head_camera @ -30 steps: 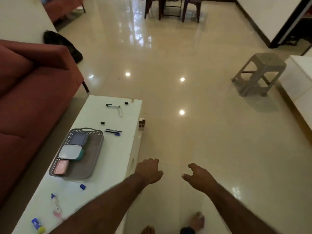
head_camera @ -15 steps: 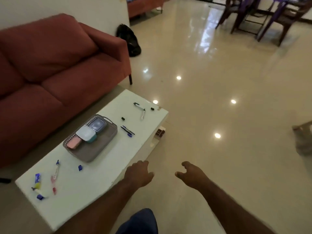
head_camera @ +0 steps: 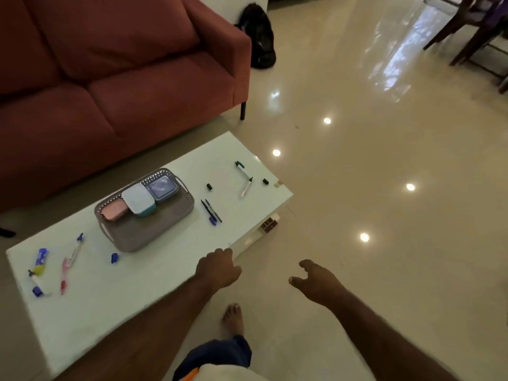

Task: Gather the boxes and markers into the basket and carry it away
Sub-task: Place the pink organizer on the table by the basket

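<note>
Your left hand (head_camera: 218,268) is hanging loosely curled over the near edge of the white worktop (head_camera: 143,292), holding nothing, and your right hand (head_camera: 316,281) is hovering relaxed and empty over the floor. Farther in, the grey basket (head_camera: 154,229) is sitting mid-worktop holding the pink box (head_camera: 114,211), white-lidded box (head_camera: 138,200) and blue box (head_camera: 162,188), with markers (head_camera: 72,253) lying scattered on either side.

No readable text, label or number showed anywhere; any print on the markers (head_camera: 243,174) was too small to read.
</note>
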The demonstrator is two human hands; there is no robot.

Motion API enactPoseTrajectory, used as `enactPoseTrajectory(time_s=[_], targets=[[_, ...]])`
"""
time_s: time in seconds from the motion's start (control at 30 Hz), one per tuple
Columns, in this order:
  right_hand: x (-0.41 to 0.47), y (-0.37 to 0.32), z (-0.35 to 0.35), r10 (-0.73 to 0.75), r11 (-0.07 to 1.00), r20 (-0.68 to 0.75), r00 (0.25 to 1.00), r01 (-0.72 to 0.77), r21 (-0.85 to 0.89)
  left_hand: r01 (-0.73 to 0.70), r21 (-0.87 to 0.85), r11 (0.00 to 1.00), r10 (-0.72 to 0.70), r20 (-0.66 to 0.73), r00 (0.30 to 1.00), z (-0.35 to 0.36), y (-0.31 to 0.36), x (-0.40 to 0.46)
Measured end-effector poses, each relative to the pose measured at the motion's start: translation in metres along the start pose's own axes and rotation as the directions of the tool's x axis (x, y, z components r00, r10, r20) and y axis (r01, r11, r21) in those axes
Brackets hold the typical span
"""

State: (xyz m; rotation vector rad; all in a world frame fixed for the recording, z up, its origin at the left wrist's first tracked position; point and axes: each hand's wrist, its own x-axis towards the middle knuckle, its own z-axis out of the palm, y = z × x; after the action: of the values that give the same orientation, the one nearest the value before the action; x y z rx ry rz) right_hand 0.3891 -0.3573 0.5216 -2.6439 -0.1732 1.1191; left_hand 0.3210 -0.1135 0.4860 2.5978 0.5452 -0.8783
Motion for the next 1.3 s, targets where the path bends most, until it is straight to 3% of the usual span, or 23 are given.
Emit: enactPoseTrajectory(time_s=[0.27,0.7,0.9,1.0,1.1,1.2,1.3], targets=[[0.084,-0.03,-0.058,-0.064,0.996,0.06,0.996,0.068,-0.06,0.073,-0.044,0.996,-0.075,-0.046,0.996,-0.047,0.011,0.074],[0.272,-0.001,-0.08,-0.083,0.989,0.311,0.947,0.118,-0.093,0.254,-0.162,0.954,-0.262,-0.029,0.965,-0.021,0.098,0.19],[0.372,0.036,-0.049,-0.051,0.993,0.283,0.958,0.079,-0.085,0.126,-0.253,0.959,-0.189,-0.244,0.951,0.021,0.129,0.264],[0.428,0.05,-0.014,-0.039,0.995,0.26,0.965,0.062,-0.082,0.062,-0.305,0.95,-0.148,-0.268,0.952,0.066,0.142,0.298],[0.484,0.067,0.025,-0.048,0.995,0.232,0.972,0.068,-0.075,0.082,-0.49,0.868,-0.18,-0.156,0.971,0.132,0.157,0.332],[0.539,0.088,0.068,-0.026,0.999,0.214,0.977,0.032,-0.023,0.235,-0.714,0.66,-0.285,0.052,0.957,0.192,0.161,0.377],[0.588,0.109,0.104,0.008,0.993,0.185,0.983,-0.029,0.112,0.361,-0.772,0.523,-0.376,0.171,0.911,0.238,0.151,0.429]])
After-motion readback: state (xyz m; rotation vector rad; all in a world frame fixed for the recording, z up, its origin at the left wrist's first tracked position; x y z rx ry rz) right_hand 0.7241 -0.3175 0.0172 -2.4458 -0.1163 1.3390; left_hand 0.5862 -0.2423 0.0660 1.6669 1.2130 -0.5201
